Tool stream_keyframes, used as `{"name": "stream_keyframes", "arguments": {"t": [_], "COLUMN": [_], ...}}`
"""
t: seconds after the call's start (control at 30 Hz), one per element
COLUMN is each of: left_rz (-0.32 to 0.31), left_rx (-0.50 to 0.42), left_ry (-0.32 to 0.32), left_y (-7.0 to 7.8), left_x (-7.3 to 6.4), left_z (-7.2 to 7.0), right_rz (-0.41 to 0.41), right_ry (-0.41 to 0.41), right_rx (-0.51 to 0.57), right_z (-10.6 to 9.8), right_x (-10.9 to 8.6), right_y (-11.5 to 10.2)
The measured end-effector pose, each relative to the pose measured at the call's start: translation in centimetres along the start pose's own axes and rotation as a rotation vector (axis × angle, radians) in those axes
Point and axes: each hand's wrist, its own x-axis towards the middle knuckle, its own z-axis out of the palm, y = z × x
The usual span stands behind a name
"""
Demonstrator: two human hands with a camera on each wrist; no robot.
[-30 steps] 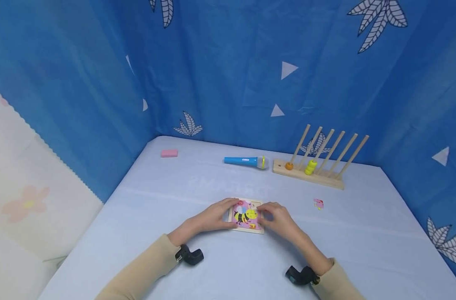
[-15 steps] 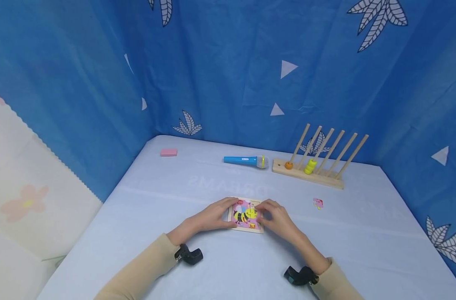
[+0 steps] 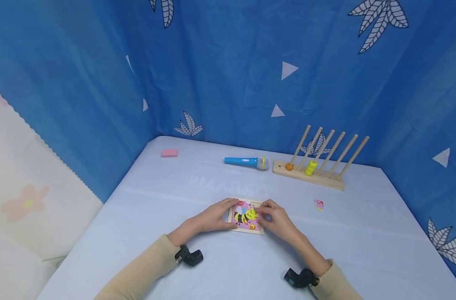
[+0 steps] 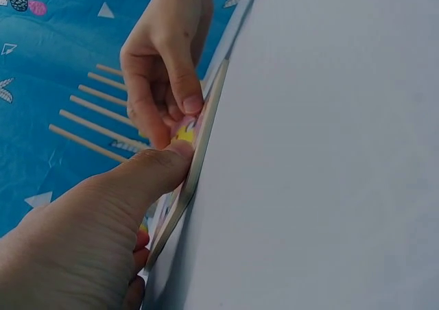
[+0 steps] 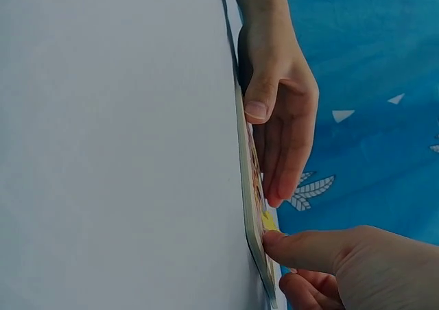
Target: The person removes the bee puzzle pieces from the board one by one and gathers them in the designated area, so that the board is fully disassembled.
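A small square wooden jigsaw puzzle [image 3: 249,231] with a bee picture on pink lies on the table in front of the person. My left hand [image 3: 214,216] grips its left side, with the thumb at the near edge and fingers at the far edge. At the right side, my right hand [image 3: 279,221] pinches a yellow puzzle piece [image 5: 269,221] between thumb and fingers, tilted up from the board in the right wrist view. Its lower part is hidden by the thumb. A loose pink puzzle piece [image 3: 319,204] lies on the table farther right.
Behind the puzzle lies a blue toy microphone [image 3: 246,162]. A wooden peg stand [image 3: 308,176] with orange and yellow beads stands at the back right. One pink block [image 3: 169,153] sits at the back left. Blue curtain [image 3: 228,75] hangs behind the table.
The right fingers have shifted slightly over the puzzle's right side, with the yellow piece at their tips. My left hand keeps its place on the board.
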Motion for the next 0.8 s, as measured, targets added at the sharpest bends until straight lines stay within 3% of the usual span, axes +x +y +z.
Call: {"name": "stream_keyframes", "arguments": {"t": [0.47, 0.8], "left_rz": [0.008, 0.009], "left_rx": [0.010, 0.011], "left_ry": [0.000, 0.006], "left_y": [-0.4, -0.2], "left_x": [-0.1, 0.0], "left_z": [0.2, -0.1], "right_rz": [-0.018, 0.134], "right_ry": [0.009, -0.001], "right_rx": [-0.019, 0.095], "right_z": [0.0, -2.9], "right_x": [0.0, -0.3], "right_y": [0.0, 0.2]}}
